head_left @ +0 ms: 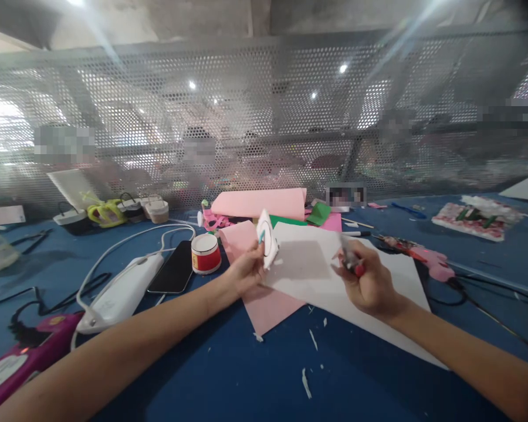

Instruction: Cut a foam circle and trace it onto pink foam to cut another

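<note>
Grips closed on a white cut-out (pixel 267 239) and a marker (pixel 349 258), above the table (pixel 229 375).
The cut-out, marked with a drawn ring, is pinched upright by the left hand (pixel 246 271) at the left edge of a white sheet (pixel 308 275), which is laid over a pink sheet (pixel 268 308); the marker is clasped in the right hand (pixel 372 287) over that sheet.

We see our left forearm (pixel 136 346) and our right forearm (pixel 466 357) bare along all of their visible length, both slim and smooth in outline. Our left hand (pixel 246 271) and right hand (pixel 369 287) are bare as well, with slender fingers. The nails and finer marks are too blurred to tell.
</note>
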`<state>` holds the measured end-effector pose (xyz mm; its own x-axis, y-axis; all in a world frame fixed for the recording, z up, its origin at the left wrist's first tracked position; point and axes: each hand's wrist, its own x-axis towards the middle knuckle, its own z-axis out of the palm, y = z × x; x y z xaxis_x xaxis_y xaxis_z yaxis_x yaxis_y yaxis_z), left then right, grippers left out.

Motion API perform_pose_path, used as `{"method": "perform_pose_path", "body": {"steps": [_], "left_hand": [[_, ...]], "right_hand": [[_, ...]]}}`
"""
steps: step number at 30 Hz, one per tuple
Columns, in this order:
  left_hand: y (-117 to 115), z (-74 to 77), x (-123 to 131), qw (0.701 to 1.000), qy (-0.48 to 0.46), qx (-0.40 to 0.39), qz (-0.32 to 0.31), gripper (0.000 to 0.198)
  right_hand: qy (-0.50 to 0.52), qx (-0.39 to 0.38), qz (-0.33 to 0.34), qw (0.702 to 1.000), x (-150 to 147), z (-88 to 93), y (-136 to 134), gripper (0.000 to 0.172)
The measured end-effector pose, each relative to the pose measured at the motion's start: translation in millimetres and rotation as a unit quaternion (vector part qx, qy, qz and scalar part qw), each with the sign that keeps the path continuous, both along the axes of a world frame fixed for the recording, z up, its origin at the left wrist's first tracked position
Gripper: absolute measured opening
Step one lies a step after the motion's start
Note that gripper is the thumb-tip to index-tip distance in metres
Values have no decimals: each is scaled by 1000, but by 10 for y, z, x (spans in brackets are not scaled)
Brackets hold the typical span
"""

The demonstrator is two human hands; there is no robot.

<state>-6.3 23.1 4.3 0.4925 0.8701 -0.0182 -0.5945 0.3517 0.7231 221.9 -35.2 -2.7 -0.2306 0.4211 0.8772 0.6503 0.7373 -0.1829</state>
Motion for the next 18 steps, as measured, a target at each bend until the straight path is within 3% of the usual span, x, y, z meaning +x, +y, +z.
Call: {"method": "perform_pose_path", "body": {"steps": [2,7,18], "left_hand": [[57,3,-28,999,14,7,27,31],[-4,-15,0,998,38,46,-1,43],[-35,-22,37,998,60,29,16,34]], "right_hand": [[69,-38,-48,996,-33,13,-19,16],[124,-190,-32,973,-65,78,44,33],[266,-374,130,879,24,270,178,43]]}}
